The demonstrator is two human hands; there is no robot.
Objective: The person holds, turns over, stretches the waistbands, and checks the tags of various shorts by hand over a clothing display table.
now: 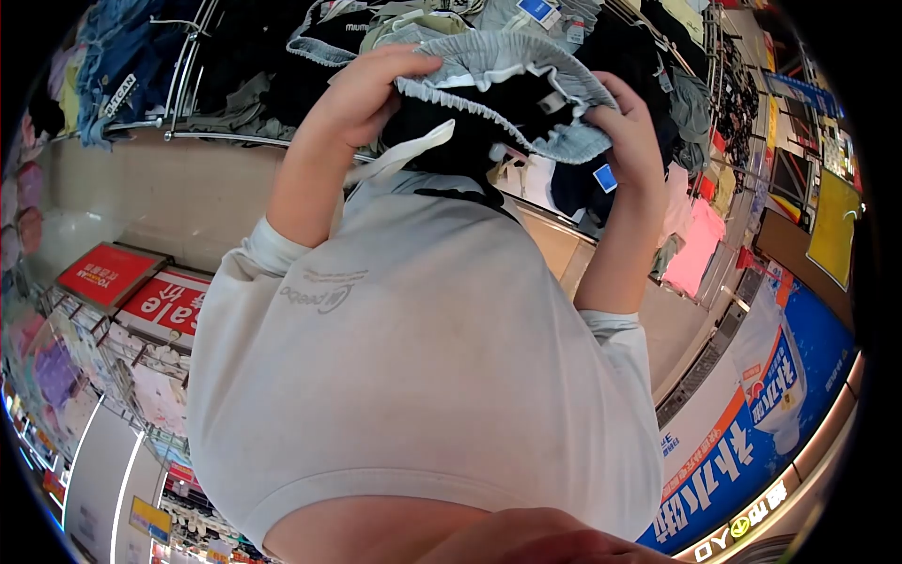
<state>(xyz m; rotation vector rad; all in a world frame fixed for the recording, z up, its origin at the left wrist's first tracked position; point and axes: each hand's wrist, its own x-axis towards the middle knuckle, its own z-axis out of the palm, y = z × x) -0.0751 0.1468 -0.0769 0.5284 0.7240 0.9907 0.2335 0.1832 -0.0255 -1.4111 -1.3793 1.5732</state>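
Observation:
My left hand (383, 83) grips the left end of a grey elastic waistband, its thumb lying over the gathered edge. At the opposite end, my right hand (628, 127) is closed on the same band. Between them the waistband of the grey elastic-waist pants (489, 58) is held stretched open, showing a dark inside with a small pale label (550, 101). I cannot make out the legs of the garment. A pale cloth strip (413, 148) sticks out below my left hand. Blue tags (604, 179) hang among the clothes near my right hand.
Dark and grey clothes (235, 103) lie and hang on a metal rack (178, 75) ahead. Jeans (122, 66) hang at far left. Red sale signs (113, 274) stand on a left rack. A pink garment (695, 246) and a blue advertising panel (733, 461) are to the right.

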